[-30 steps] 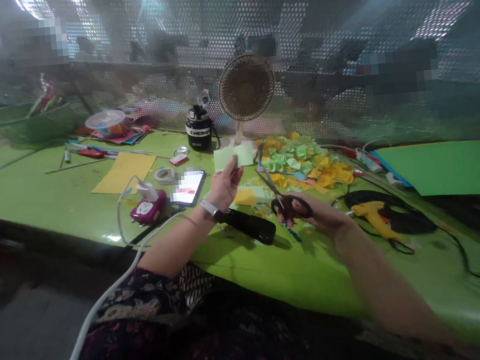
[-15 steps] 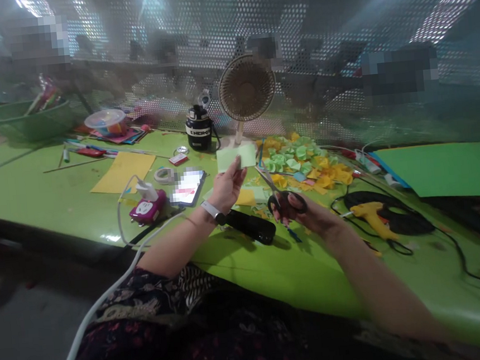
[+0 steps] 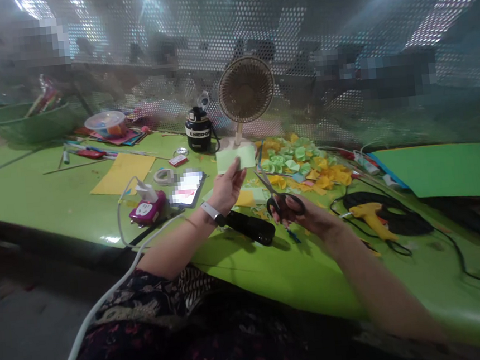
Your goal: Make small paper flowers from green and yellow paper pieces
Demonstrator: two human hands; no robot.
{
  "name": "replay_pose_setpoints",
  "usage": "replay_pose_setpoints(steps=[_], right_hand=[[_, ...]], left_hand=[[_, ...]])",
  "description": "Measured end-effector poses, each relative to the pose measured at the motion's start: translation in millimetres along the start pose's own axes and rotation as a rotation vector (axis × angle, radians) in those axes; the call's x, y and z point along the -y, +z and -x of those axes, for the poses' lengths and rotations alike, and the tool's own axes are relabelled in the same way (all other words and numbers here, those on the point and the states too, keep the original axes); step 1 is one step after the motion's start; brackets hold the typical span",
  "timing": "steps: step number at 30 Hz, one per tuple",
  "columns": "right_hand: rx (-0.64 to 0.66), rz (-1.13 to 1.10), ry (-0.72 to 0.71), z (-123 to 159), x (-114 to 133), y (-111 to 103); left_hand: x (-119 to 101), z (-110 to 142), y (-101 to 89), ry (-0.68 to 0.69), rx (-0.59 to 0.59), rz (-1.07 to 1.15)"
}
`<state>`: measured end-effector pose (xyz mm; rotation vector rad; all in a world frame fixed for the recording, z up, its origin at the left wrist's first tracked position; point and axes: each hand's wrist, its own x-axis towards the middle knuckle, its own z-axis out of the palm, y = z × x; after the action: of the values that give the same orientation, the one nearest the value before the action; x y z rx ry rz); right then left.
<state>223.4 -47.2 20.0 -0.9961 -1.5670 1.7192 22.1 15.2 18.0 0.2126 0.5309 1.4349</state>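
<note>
Between the thumb and fingers of my left hand [image 3: 229, 189] is a small pale green piece of paper [image 3: 225, 160], held up above the table. My right hand [image 3: 308, 214] grips black-handled scissors [image 3: 273, 194]. Their blades are slightly apart and point up toward the paper, just to its right without touching it. Under my hands lie a yellow paper piece [image 3: 245, 198] and pale green scraps. A black stapler-like object [image 3: 250, 228] lies on the table between my wrists. Behind the scissors spreads a heap of cut green and yellow paper pieces [image 3: 305, 160].
A small fan [image 3: 246, 90] and a dark bottle [image 3: 198, 130] stand at the back. Leftward are a phone [image 3: 188, 188], a tape roll [image 3: 164, 177], a purple power adapter [image 3: 148, 209] and a yellow sheet [image 3: 124, 173]. A yellow glue gun [image 3: 371, 216] with its cable lies right, near green sheets [image 3: 453, 170].
The scissor blades have parted a little more. My left hand and the paper are almost where they were; the view has shifted very slightly.
</note>
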Motion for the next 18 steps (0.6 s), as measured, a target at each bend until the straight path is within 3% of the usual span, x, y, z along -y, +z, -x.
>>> replay_pose_setpoints(steps=[12,18], right_hand=[[-0.032,-0.079,-0.038,-4,-6,-1],[-0.165,-0.224,-0.119,-4,-4,-2]], left_hand=[[0,9,9.0,-0.012,-0.047,-0.015],[4,10,1.9,-0.055,0.053,-0.128]])
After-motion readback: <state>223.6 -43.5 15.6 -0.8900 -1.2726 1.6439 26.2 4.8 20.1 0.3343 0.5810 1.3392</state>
